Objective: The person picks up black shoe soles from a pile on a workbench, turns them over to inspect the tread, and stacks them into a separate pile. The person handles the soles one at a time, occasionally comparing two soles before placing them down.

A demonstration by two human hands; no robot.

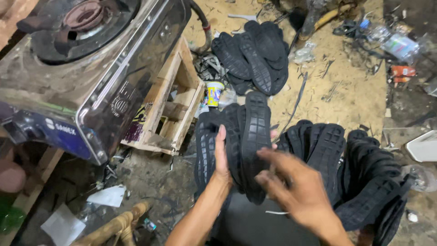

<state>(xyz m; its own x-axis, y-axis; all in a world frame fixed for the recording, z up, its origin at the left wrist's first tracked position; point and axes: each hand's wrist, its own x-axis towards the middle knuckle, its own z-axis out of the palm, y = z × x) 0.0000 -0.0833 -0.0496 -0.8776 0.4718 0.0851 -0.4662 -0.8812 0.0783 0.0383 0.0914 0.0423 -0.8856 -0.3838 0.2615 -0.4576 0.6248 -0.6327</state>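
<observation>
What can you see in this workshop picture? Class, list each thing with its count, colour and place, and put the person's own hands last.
held shoe sole: one, black, upright in the left hand, centre
sole stack behind it: several, black, centre
sole pile on the floor: several, black, top centre
sole row: many, black, right of the hands
gas stove: one, steel with a dark burner, top left
wooden crate: one, pale wood, under the stove's right edge
small can: one, yellow and white, beside the crate
paper scraps: two, white, lower left floor
white tray: one, right edge
left hand: gripping the held sole
right hand: blurred, open, just in front of the sole
</observation>
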